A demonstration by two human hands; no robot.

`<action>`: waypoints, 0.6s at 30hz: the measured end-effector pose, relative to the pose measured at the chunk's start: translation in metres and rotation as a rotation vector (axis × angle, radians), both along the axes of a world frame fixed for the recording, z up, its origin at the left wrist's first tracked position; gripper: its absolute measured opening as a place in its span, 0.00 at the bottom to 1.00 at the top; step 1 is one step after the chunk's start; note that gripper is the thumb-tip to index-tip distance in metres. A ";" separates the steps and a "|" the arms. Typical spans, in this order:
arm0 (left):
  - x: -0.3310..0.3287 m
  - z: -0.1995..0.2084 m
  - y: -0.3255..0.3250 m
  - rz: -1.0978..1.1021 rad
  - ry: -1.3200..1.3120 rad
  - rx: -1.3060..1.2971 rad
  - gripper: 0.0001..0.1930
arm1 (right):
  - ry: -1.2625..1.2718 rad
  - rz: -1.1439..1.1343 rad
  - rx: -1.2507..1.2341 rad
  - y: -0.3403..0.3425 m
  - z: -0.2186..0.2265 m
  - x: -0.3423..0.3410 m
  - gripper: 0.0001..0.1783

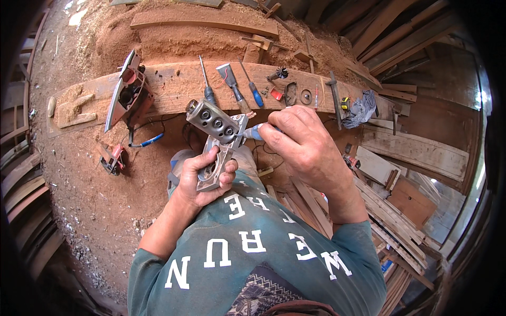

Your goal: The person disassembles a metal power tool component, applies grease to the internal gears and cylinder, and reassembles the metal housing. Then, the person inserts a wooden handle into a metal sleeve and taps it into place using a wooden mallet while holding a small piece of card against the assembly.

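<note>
While the left grip (pixel 196 180) clasps a housing (pixel 223 152), the right grip (pixel 305 139) pinches a blue tool (pixel 253 132) at the right of the drum (pixel 212 118).

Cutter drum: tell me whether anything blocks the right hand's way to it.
Nothing visible does; only the blue tool in the right hand lies between that hand and the cutter drum. The left hand grips the metal housing, clear of that path.

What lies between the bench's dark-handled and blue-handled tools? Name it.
A wide-bladed tool, between the dark-handled tool and the blue-handled one, in the head view.
</note>
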State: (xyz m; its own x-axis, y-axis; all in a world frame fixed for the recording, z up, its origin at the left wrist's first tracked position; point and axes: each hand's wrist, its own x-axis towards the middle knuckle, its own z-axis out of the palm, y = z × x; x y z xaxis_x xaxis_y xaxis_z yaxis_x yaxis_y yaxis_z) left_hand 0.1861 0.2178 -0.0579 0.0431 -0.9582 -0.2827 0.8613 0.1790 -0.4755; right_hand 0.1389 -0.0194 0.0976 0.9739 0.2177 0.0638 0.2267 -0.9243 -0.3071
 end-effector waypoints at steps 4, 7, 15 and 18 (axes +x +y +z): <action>0.000 0.000 -0.001 -0.003 -0.011 0.005 0.19 | -0.002 -0.009 0.017 -0.001 -0.002 -0.001 0.15; 0.000 -0.001 -0.002 -0.002 -0.012 0.004 0.19 | -0.014 -0.015 0.031 -0.005 -0.007 -0.003 0.15; -0.003 -0.001 -0.014 -0.014 -0.056 0.038 0.19 | -0.055 -0.050 0.078 -0.017 -0.015 -0.013 0.15; -0.007 0.001 -0.022 -0.002 -0.100 0.053 0.19 | -0.081 -0.060 0.107 -0.030 -0.020 -0.018 0.15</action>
State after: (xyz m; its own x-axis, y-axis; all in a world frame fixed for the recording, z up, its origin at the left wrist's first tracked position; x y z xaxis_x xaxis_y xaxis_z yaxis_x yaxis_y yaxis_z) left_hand 0.1794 0.1959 -0.0573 0.0714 -0.9421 -0.3276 0.9044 0.1997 -0.3772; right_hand 0.1209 -0.0493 0.0780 0.9757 0.1475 0.1621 0.2003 -0.8999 -0.3873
